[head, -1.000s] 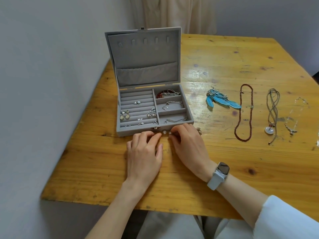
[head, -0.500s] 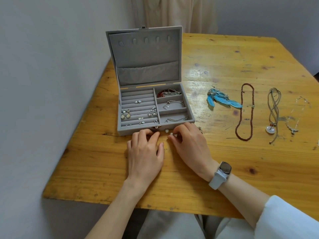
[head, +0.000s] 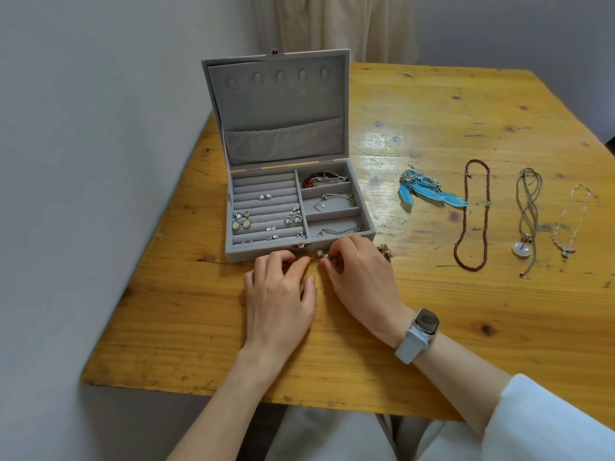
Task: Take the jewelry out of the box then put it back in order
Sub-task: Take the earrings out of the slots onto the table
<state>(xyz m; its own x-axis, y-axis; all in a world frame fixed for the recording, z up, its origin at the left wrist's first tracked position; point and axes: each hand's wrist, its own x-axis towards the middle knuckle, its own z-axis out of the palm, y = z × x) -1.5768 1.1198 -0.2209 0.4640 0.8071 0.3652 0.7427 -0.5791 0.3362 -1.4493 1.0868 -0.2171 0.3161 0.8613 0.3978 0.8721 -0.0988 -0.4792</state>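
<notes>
An open grey jewelry box (head: 233,251) stands on the wooden table (head: 466,327), lid upright. Its ring rolls on the left hold several small earrings, among them a drop-shaped pair (head: 242,221). Its right compartments hold a red bead bracelet (head: 312,179) and two silver chains. Just in front of the box lie small pearl earrings (head: 322,254). My right hand (head: 362,281) pinches at them with curled fingertips. My left hand (head: 279,294) rests on the table beside them, fingertips bent at the box's front.
Right of the box lie blue feather earrings (head: 429,191), a brown bead necklace (head: 474,214), a cord necklace with a white pendant (head: 527,214) and a thin silver chain (head: 572,224). A small gold piece (head: 386,250) peeks out past my right hand. A wall borders the table's left.
Both hands stay at the box's front edge; the fingertips have shifted slightly around the pearl earrings. The view has drifted a little.
</notes>
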